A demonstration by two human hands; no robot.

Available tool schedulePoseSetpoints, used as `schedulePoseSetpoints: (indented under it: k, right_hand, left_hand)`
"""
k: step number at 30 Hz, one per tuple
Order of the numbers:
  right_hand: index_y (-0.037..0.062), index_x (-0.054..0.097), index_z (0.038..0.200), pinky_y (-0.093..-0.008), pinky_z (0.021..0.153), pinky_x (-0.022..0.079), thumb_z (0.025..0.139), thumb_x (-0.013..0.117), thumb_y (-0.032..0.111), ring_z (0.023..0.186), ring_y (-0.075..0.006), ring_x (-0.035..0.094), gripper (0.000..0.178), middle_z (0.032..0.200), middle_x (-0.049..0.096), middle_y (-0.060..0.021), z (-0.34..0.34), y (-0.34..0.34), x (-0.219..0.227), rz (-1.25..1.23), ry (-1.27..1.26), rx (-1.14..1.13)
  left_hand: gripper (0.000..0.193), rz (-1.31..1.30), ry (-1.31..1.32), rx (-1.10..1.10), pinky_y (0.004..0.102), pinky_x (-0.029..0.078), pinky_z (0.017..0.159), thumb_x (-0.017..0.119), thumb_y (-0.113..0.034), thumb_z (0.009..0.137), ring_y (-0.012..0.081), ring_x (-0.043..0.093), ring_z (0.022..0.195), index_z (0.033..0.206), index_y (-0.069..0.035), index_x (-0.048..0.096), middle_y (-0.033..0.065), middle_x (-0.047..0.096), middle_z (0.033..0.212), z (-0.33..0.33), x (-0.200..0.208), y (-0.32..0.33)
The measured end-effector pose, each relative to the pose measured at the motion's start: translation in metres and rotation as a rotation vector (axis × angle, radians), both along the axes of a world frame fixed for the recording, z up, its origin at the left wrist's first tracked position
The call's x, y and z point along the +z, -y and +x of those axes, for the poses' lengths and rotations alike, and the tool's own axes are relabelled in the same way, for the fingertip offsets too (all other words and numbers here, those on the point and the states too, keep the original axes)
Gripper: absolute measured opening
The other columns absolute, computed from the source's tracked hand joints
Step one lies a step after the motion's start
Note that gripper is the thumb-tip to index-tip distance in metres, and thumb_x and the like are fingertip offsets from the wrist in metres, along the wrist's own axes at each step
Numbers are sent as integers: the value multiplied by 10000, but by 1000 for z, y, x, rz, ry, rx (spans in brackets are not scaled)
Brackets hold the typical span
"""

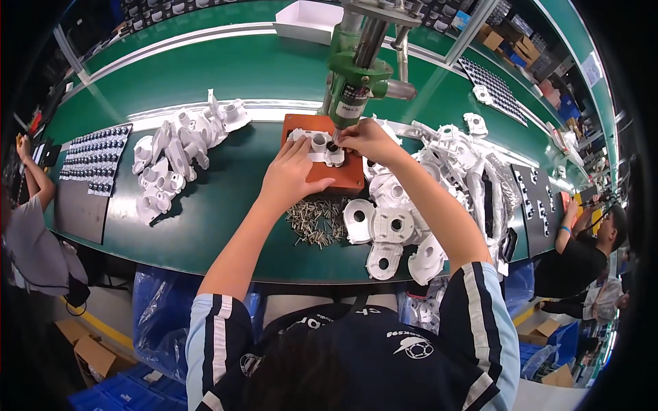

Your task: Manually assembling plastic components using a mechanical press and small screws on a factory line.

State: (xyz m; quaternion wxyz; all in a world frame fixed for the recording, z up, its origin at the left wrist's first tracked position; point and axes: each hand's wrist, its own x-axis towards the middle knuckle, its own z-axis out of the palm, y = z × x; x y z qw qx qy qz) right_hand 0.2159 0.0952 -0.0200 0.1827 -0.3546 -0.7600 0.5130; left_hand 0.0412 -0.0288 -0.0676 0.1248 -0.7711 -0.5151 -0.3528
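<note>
A white plastic housing (319, 142) lies on an orange-red block (351, 179) under the green press (353, 89). My left hand (290, 175) rests on the housing's left end, fingers laid over it and thumb stretched out toward the block's near edge. At the housing's right side, just below the press tip, my right hand (373, 142) has its fingertips pinched together. Whatever they hold is too small to make out. In front of the block is a pile of small metal pins (317, 221).
White housings (179, 147) are heaped on the left, and more white parts (394, 222) crowd the right. Dark boards with rows of small parts (96, 161) lie farther left and right. A white box (308, 22) stands at the back. Other people work at both sides.
</note>
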Motion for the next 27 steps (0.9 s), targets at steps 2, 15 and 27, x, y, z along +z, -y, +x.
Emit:
schedulePoseSetpoints:
  k: [2, 15, 27]
  right_hand:
    - [-29, 648, 809, -201, 470, 381, 769, 655, 78, 553, -69, 523, 115, 680, 608, -27, 0, -1, 4, 11, 17, 16]
    - [-22, 602, 958, -268, 659, 452, 705, 720, 139, 745, -118, 581, 322, 805, 636, -61, -3, -16, -5, 120, 72, 99]
    - [-11, 603, 994, -281, 630, 469, 773, 673, 168, 752, -178, 606, 293, 867, 641, -126, 39, -91, 8, 553, 330, -29]
  left_hand:
    - [550, -2, 4, 6, 432, 379, 997, 713, -441, 680, 336, 534, 1106, 802, 86, 613, 256, 569, 1115, -1, -1, 1]
    - [496, -15, 10, 2, 441, 376, 1000, 729, -404, 675, 342, 525, 1119, 659, 55, 543, 257, 564, 1131, 1, -2, 1]
    - [484, -5, 58, -11, 450, 370, 1001, 731, -392, 670, 356, 520, 1121, 613, 34, 509, 270, 559, 1133, 2, 2, 1]
